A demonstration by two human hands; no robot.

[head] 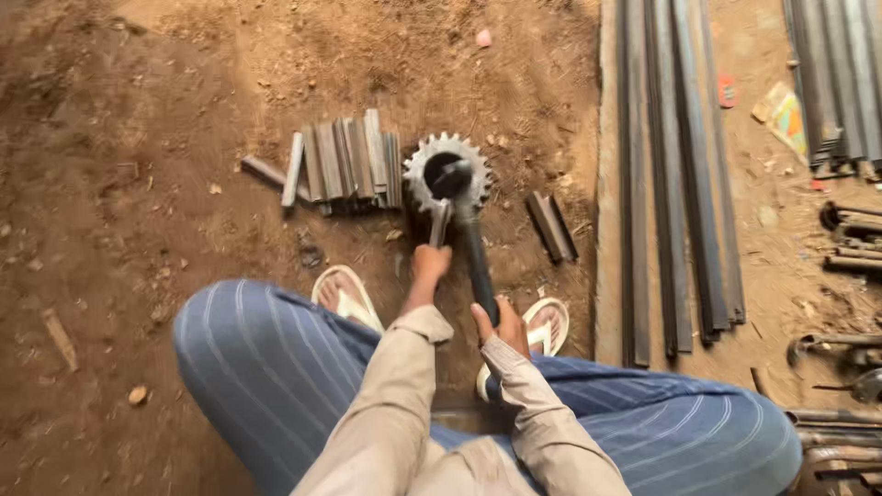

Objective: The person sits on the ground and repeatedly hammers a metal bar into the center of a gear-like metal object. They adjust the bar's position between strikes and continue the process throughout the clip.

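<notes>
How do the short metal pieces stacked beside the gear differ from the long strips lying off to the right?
The short metal pieces are cut short and packed side by side in a tidy row left of the gear. The long strips run nearly the height of the view, loosely parallel and overlapping. The short ones look paler grey, the long ones darker. Both lie on the dirt ground.

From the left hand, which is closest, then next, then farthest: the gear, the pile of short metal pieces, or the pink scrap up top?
1. Gear, just beyond the left hand.
2. Pile of short metal pieces, farther left.
3. Pink scrap, top edge.
</notes>
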